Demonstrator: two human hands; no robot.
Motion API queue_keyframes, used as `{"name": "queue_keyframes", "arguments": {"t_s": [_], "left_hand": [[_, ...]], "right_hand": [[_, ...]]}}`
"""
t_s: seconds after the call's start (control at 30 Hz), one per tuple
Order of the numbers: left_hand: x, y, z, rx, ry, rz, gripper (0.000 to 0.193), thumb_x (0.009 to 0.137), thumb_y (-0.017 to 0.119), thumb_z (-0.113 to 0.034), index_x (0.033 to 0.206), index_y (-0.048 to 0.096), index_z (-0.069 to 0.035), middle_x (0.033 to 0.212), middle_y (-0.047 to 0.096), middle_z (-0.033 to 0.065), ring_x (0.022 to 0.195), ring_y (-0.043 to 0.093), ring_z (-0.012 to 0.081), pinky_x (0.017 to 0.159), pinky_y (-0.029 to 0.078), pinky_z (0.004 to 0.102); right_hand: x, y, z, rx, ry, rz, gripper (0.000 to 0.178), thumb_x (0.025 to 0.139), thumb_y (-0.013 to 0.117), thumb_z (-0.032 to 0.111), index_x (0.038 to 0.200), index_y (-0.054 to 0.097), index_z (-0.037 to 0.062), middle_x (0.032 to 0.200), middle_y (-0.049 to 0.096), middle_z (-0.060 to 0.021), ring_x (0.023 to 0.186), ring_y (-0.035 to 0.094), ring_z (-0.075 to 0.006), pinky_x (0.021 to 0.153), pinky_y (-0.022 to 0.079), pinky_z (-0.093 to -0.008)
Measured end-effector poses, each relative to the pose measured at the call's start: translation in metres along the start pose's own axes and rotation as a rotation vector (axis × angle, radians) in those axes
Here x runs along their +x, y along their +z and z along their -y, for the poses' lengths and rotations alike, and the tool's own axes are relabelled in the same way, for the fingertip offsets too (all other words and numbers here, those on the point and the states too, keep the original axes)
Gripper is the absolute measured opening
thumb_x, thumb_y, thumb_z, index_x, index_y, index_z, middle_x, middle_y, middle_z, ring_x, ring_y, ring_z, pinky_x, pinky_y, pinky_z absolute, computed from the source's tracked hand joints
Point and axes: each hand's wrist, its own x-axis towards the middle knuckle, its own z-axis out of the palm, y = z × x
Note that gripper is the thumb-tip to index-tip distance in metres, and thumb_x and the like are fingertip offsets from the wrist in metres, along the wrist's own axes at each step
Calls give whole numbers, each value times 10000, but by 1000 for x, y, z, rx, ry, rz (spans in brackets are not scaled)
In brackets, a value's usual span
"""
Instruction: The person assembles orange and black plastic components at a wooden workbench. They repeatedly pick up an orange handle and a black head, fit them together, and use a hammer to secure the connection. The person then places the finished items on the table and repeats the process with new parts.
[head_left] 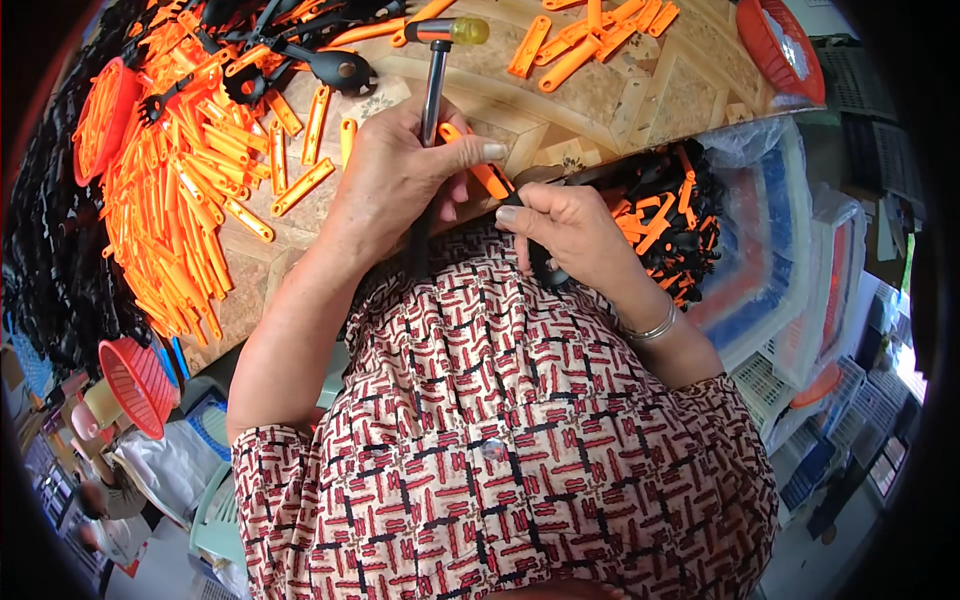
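Observation:
My left hand (395,170) is closed around a small hammer (433,85) with a yellow-tipped head, which stands upright out of the grip. Between that hand's thumb and fingers is also an orange handle (488,178), slanting down to the right. My right hand (578,232) pinches the black kitchen utensil (548,272) where it meets the handle's lower end. Its black head is mostly hidden under my fingers, so its kind does not show. Both hands are over the table's near edge, in front of my patterned clothing.
A large heap of orange handles (190,220) covers the table's left side. Black utensil heads (340,70) lie beyond it. More handles (590,40) lie at the far side. Finished-looking black and orange utensils (665,225) fill a bag-lined container (765,230) at right. Red baskets (138,385) stand around.

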Motion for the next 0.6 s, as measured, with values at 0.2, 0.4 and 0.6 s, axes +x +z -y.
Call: {"name": "queue_keyframes", "arguments": {"t_s": [0.2, 0.4, 0.6], "left_hand": [[4, 6, -1, 85, -6, -58, 226, 906, 792, -157, 906, 599, -38, 653, 625, 11, 500, 573, 62, 427, 446, 196], [7, 13, -1, 151, 26, -102, 245, 915, 787, -186, 907, 602, -26, 648, 615, 4, 500, 567, 60, 433, 450, 201], [10, 20, -2, 319, 88, -144, 247, 915, 786, -190, 900, 601, -26, 639, 613, 9, 492, 560, 56, 429, 445, 212]], "right_hand": [[3, 3, -8, 17, -81, -15, 395, 1003, 661, 247, 688, 597, 17, 572, 644, -14, 484, 504, -37, 446, 374, -265], [3, 6, -11, 46, -49, -48, 419, 1011, 659, 254, 673, 582, 18, 563, 636, -12, 473, 488, -36, 438, 369, -267], [0, 6, 1, 207, 51, -64, 418, 1037, 607, 308, 769, 687, -3, 573, 658, -41, 495, 605, -88, 464, 434, -258]]}}
